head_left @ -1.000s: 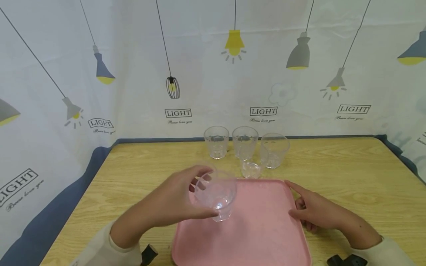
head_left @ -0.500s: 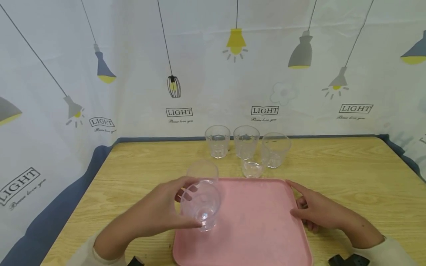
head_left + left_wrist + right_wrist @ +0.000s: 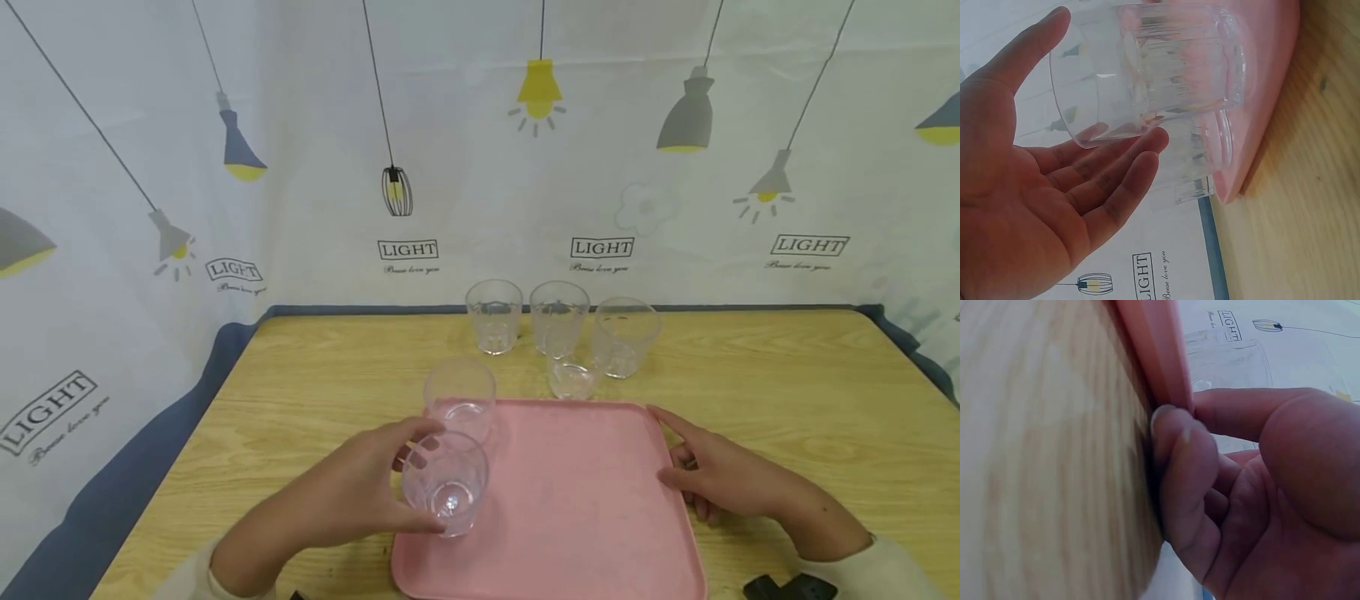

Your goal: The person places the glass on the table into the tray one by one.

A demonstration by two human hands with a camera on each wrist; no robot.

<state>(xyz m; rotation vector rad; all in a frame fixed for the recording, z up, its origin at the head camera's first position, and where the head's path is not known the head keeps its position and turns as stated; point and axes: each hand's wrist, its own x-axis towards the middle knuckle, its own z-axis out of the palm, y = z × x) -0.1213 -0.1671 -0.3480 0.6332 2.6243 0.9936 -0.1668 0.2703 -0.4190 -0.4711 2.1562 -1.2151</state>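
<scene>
My left hand point(image 3: 352, 483) holds a transparent cup point(image 3: 453, 479) by its side, near the front left of the pink tray point(image 3: 585, 500). In the left wrist view the thumb lies at one side of the cup's rim point(image 3: 1060, 87), with fingers reaching behind it. Just beyond stands a second transparent cup point(image 3: 459, 387), over the tray's back left corner. At the tray's right side, my right hand point(image 3: 723, 475) grips the edge. The right wrist view has that tray edge point(image 3: 1163, 356) between the thumb and the curled fingers.
Behind the tray, several more transparent cups point(image 3: 495, 321) stand on the wooden table point(image 3: 337, 358). A pale curtain point(image 3: 465, 125) printed with lamps hangs along the table's back edge.
My left hand has carried its cup left and toward me, lowering it at the tray's front left. The cup at the back left corner has come into plain view. My right hand keeps its place.
</scene>
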